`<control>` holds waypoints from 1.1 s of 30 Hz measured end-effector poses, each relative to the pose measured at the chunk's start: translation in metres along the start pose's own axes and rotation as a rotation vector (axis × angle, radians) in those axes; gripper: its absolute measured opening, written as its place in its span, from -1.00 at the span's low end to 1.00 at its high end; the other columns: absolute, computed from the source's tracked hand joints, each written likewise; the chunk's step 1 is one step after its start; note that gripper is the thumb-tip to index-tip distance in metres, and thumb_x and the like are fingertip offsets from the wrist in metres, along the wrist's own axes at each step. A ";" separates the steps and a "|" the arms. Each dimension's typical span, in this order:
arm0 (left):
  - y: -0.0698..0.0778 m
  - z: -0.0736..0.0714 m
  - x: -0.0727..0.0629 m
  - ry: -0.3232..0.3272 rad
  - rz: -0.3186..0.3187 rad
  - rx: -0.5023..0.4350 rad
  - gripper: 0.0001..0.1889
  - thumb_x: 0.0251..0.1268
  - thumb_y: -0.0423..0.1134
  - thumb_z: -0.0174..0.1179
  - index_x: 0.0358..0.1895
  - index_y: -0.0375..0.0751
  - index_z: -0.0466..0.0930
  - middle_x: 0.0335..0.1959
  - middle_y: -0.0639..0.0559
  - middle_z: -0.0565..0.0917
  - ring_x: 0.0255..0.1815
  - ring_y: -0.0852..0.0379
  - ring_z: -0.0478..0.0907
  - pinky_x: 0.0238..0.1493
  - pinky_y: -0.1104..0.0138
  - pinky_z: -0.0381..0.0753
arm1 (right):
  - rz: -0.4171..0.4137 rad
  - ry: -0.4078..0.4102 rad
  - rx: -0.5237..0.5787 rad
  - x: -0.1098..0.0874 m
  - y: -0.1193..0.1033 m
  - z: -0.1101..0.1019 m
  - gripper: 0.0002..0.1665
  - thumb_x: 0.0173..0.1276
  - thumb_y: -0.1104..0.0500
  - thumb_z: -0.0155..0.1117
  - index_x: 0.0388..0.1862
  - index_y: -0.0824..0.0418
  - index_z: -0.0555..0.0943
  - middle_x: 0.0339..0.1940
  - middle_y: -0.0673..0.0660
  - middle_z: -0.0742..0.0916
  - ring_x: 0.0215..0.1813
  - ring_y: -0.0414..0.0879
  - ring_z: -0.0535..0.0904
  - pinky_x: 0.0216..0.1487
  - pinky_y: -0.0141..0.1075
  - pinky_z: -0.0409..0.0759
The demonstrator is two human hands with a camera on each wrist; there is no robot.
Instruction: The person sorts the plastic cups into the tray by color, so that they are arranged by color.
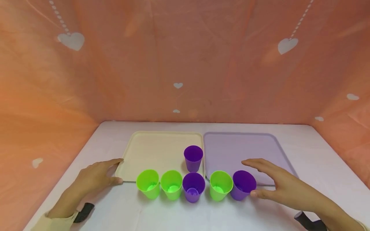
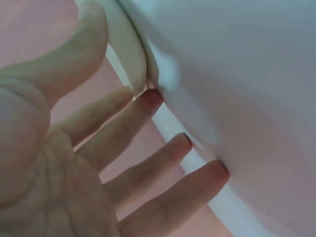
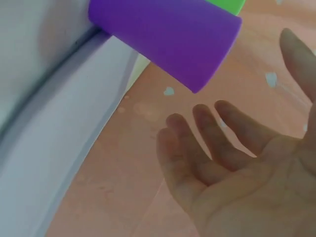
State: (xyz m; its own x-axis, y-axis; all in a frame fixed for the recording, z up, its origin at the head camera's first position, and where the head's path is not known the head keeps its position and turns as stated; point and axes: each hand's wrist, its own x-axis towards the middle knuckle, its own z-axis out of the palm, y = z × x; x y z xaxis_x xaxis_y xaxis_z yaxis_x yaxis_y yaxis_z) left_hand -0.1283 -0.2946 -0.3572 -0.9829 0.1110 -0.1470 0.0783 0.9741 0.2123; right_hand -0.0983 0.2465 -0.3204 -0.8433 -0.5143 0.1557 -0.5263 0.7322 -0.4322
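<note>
My left hand (image 1: 93, 176) is by the left edge of the cream tray (image 1: 156, 138), holding nothing; its spread fingertips (image 2: 215, 173) meet the white table in the left wrist view. To the right, my right hand (image 1: 281, 186) is spread beside the rightmost purple cup (image 1: 240, 194), with a gap between fingers and cup in the right wrist view. That purple cup (image 3: 173, 39) ends a front row. Leftward along the row come a green cup (image 1: 218, 194), a purple cup (image 1: 193, 197), a second green cup (image 1: 172, 194) and a third green cup (image 1: 150, 192).
Another purple cup (image 1: 193, 163) stands upright on the cream tray near its right edge. Right against that tray lies a lilac tray (image 1: 237, 144). Orange curtains (image 1: 185, 57) with white hearts enclose the back and sides of the white table (image 1: 162, 218).
</note>
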 end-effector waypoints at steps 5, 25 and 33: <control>0.002 -0.002 0.000 -0.009 0.016 -0.026 -0.22 0.00 0.23 0.42 0.31 -0.06 0.53 0.23 -0.31 0.60 0.18 -0.41 0.54 -0.09 -0.27 0.56 | 0.022 0.020 0.036 -0.009 0.007 0.010 -0.07 0.16 -0.14 0.50 0.48 -0.31 0.28 0.38 -0.24 0.49 0.14 0.00 0.60 -0.10 -0.23 0.67; -0.003 0.000 0.001 0.028 0.052 -0.105 -0.29 -0.08 0.04 0.53 0.19 -0.22 0.61 0.06 -0.23 0.70 0.17 -0.38 0.53 0.07 -0.27 0.49 | -0.101 0.039 0.102 -0.004 0.017 0.022 -0.13 0.16 -0.04 0.51 0.45 -0.08 0.39 0.30 -0.08 0.61 0.07 -0.32 0.63 -0.03 -0.29 0.68; -0.002 0.002 0.004 0.029 0.060 -0.078 -0.31 -0.04 0.03 0.51 0.21 -0.18 0.61 0.07 -0.22 0.69 0.15 -0.33 0.55 0.05 -0.24 0.53 | -0.092 0.002 0.150 -0.003 0.020 0.027 -0.10 0.15 0.00 0.52 0.47 -0.06 0.36 0.30 0.00 0.62 0.05 -0.32 0.62 -0.04 -0.30 0.66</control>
State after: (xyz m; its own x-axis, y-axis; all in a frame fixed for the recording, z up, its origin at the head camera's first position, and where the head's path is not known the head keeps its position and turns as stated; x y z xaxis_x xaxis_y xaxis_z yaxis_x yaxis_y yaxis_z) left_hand -0.1323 -0.2952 -0.3601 -0.9814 0.1614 -0.1039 0.1246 0.9474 0.2949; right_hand -0.1032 0.2505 -0.3532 -0.7927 -0.5748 0.2028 -0.5794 0.6072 -0.5437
